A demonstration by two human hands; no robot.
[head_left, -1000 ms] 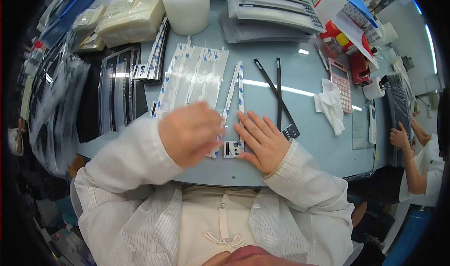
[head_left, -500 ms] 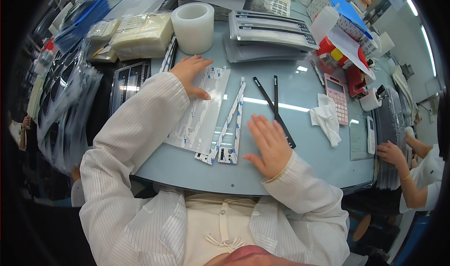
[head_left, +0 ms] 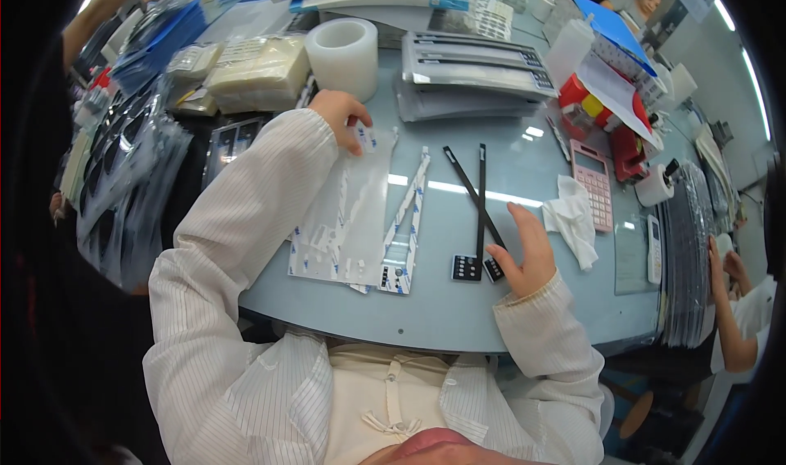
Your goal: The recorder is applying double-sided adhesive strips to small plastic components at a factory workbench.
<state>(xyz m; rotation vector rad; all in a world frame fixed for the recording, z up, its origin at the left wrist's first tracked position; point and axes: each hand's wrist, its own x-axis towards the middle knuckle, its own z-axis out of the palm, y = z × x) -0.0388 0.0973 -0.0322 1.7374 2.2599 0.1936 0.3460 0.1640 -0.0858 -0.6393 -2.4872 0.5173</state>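
My left hand (head_left: 341, 119) has its fingers bent at the upper edge of a translucent release sheet (head_left: 367, 199), thumb and forefinger apparently pinching that edge. White and blue-printed strips show on the sheet. To its right, two narrow white adhesive-backed strips with blue print (head_left: 416, 219) lie in a V, meeting at their wide lower ends. Further right, two thin black strips with square keypad-like ends (head_left: 467, 268) cross on the table. My right hand (head_left: 530, 252) is open over the lower end of one black strip, thumb and fingers apart; whether the thumb touches it cannot be told.
A large clear tape roll (head_left: 344, 60) stands behind my left hand, beside yellowish wrapped packs (head_left: 260, 72). Stacked clear-bagged black panels (head_left: 475, 68) lie at the back. A crumpled tissue (head_left: 571, 219) and pink calculator (head_left: 593, 187) sit right. Another person's hand (head_left: 717, 270) is beyond the table's right edge.
My left hand's fingers have bent in at the sheet's top edge, and the sheet has turned slightly. My right hand has moved right, uncovering the black strips' square ends.
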